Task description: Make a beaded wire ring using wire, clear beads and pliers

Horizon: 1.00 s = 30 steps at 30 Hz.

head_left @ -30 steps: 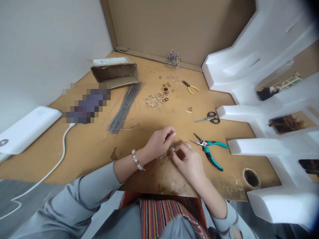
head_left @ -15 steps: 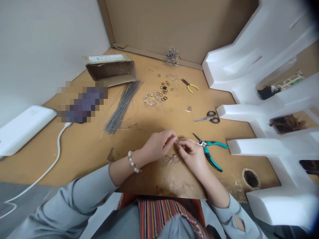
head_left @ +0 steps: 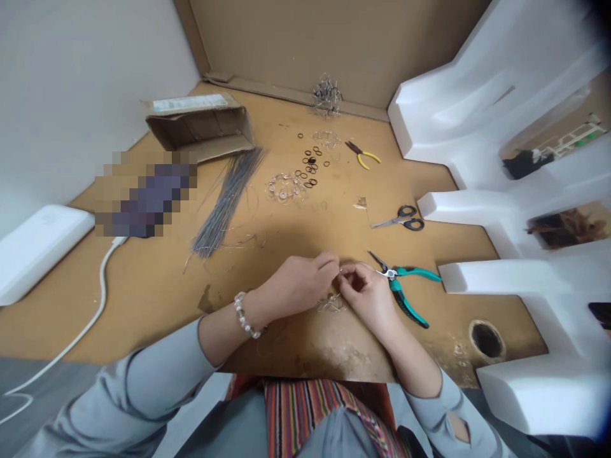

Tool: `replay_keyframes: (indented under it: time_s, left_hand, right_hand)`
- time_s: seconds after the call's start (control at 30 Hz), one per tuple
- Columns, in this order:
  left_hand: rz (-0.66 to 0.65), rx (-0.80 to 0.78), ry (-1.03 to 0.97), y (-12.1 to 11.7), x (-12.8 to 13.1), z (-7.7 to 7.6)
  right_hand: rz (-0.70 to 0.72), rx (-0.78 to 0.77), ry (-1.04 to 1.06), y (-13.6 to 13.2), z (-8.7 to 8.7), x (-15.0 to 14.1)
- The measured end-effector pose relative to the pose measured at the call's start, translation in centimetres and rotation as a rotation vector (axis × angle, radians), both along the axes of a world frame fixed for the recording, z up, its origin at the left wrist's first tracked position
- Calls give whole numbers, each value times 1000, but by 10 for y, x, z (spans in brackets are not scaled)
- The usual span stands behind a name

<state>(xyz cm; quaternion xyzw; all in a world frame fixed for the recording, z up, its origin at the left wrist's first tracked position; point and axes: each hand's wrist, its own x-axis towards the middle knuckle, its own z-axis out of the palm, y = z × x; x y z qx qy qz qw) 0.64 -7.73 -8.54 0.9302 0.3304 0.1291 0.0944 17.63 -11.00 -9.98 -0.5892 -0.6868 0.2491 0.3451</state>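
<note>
Above the front part of the table, my left hand (head_left: 305,283) and my right hand (head_left: 368,292) meet with their fingertips pinched together. A thin silvery wire piece (head_left: 340,271) shows between them; its exact shape is mostly hidden by the fingers. Just beneath the hands lies a bent wire tangle (head_left: 331,303), partly covered by my left hand. Right beside my right hand rest green-handled long-nose pliers (head_left: 392,275), their jaws pointing up and left. A beaded bracelet circles my left wrist.
A bundle of straight grey wires (head_left: 224,207) lies left, before an open cardboard box (head_left: 200,130). Beyond are wire pieces (head_left: 286,187), black rings (head_left: 311,166), yellow-handled pliers (head_left: 363,154) and scissors (head_left: 398,217). White foam (head_left: 491,278) borders the right, near a table hole (head_left: 487,340).
My left fingers have closed further over the wire piece, and the back of that hand has turned upward. My right hand holds nearly the same place. The view has shifted slightly.
</note>
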Motion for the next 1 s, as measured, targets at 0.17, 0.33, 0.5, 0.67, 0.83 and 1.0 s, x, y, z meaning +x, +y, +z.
replay_keyframes:
  time_s: [0.17, 0.33, 0.5, 0.67, 0.83, 1.0]
  left_hand:
    - [-92, 132, 54, -3, 0, 0]
    - [-72, 171, 90, -5, 1, 1]
    - [-50, 154, 67, -6, 2, 0]
    - [-29, 143, 56, -8, 5, -2]
    - [-16, 127, 55, -7, 6, -2]
    - [-45, 103, 62, -6, 6, 0]
  right_hand:
    - [-7, -69, 7, 1, -1, 0]
    - [-32, -111, 20, 0, 0, 0]
    - [-44, -141, 38, 0, 2, -1]
    - [-50, -134, 43, 0, 2, -1]
    - [-61, -115, 17, 0, 2, -2]
    - [-63, -63, -40, 0, 2, -2]
